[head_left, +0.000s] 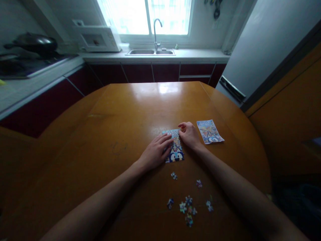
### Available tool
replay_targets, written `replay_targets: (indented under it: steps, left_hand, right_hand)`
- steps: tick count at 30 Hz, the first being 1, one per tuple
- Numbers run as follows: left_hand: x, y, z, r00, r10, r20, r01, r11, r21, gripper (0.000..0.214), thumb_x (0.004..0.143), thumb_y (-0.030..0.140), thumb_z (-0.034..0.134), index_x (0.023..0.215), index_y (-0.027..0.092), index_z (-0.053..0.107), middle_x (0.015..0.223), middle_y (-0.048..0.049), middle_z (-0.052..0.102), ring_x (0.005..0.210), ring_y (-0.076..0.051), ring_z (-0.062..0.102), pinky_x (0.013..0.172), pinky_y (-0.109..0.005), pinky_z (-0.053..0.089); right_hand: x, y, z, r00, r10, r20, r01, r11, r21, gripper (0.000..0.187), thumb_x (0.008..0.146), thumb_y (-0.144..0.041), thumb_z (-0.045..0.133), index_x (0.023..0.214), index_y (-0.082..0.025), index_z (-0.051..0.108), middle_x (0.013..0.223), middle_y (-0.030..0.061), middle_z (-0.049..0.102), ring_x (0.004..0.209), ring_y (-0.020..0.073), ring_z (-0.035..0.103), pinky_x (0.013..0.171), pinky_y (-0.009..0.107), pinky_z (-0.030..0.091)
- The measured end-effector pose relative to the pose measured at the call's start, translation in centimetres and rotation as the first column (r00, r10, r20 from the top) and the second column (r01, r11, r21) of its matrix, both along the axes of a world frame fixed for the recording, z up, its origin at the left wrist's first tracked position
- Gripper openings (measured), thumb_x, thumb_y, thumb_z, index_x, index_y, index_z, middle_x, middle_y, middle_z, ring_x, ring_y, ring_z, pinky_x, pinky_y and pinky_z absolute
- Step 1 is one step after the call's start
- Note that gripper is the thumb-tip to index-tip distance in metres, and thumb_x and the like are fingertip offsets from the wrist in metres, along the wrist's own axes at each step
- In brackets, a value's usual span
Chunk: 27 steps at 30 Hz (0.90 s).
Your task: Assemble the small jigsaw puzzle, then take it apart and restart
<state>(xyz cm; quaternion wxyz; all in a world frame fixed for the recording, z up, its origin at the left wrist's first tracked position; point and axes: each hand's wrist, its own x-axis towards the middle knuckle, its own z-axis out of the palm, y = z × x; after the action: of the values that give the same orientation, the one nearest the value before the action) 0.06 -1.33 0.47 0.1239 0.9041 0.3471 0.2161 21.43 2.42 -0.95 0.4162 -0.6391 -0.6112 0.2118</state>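
Note:
A partly assembled jigsaw puzzle [177, 156] lies flat on the wooden table, with a blue-and-white cartoon face along its near edge. My left hand [157, 149] rests flat over the puzzle's left side, fingers stretched out, covering part of the picture. At the upper right corner my right hand [189, 134] has its fingers curled together against the edge; whatever is between them is hidden. To the right of that hand lies a creased paper sheet [210, 132] printed with a similar picture. Several loose puzzle pieces [183, 207] are scattered nearer to me, between my forearms.
The table [120, 113] has a rounded outline. Beyond it stand a counter with a sink [142, 52], a tap [155, 33] and a white microwave [97, 39]. A dark pan [37, 43] sits on the hob at left; a fridge [268, 43] stands at right.

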Motion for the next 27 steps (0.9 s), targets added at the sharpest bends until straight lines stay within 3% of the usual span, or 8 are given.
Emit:
replay_targets:
  steps: [8,12,20,23,27]
  left_hand:
    - [-0.1,0.1,-0.2,1.000,-0.005,-0.005,0.005,1.000,-0.004,0.035,0.103,0.031,0.050,0.135,0.023,0.061,0.147,-0.0063,0.057,0.141,-0.026,0.048,0.120,-0.053,0.039]
    - [-0.1,0.2,-0.3,1.000,-0.010,-0.011,0.010,1.000,-0.014,0.035,0.103,0.031,0.050,0.135,0.023,0.061,0.148,-0.0066,0.056,0.142,-0.025,0.047,0.121,-0.052,0.037]
    - [-0.3,0.2,-0.7,1.000,-0.008,-0.001,0.008,1.000,-0.008,0.035,0.103,0.031,0.049,0.137,0.024,0.060,0.149,-0.0056,0.055,0.143,-0.025,0.045,0.122,-0.053,0.036]
    - [-0.3,0.2,-0.6,1.000,-0.008,-0.015,0.008,1.000,-0.016,0.035,0.103,0.030,0.050,0.135,0.023,0.061,0.149,-0.0067,0.055,0.143,-0.026,0.046,0.122,-0.052,0.036]
    - [-0.2,0.1,-0.3,1.000,-0.001,-0.028,0.001,1.000,-0.020,0.036,0.102,0.030,0.050,0.135,0.021,0.061,0.148,-0.0080,0.056,0.142,-0.026,0.047,0.122,-0.051,0.037]
  right_hand:
    - [1.0,-0.5,0.5,1.000,-0.015,-0.009,0.016,0.998,0.061,0.014,0.083,-0.014,0.060,0.092,-0.015,0.071,0.093,0.0065,0.067,0.075,0.0168,0.064,0.074,0.029,0.053]
    - [2.2,-1.6,0.4,0.995,-0.013,0.102,0.004,0.996,0.090,0.019,0.085,-0.012,0.055,0.088,-0.015,0.073,0.088,0.0065,0.066,0.077,0.0186,0.063,0.076,0.031,0.050]
    - [1.7,-2.5,0.8,0.963,0.088,0.254,-0.093,0.996,0.004,0.022,0.091,-0.017,0.057,0.089,-0.021,0.079,0.094,0.0057,0.067,0.084,0.0185,0.065,0.081,0.030,0.048]
    - [1.4,-2.5,1.2,0.945,0.095,0.313,-0.089,0.995,-0.032,0.023,0.093,-0.018,0.056,0.086,-0.022,0.078,0.095,0.0063,0.069,0.085,0.0195,0.065,0.080,0.030,0.047]
    - [1.5,-2.5,1.2,0.958,0.055,0.280,-0.056,0.998,-0.005,0.024,0.093,-0.014,0.053,0.095,-0.020,0.075,0.098,0.0069,0.070,0.089,0.0204,0.065,0.082,0.030,0.047]
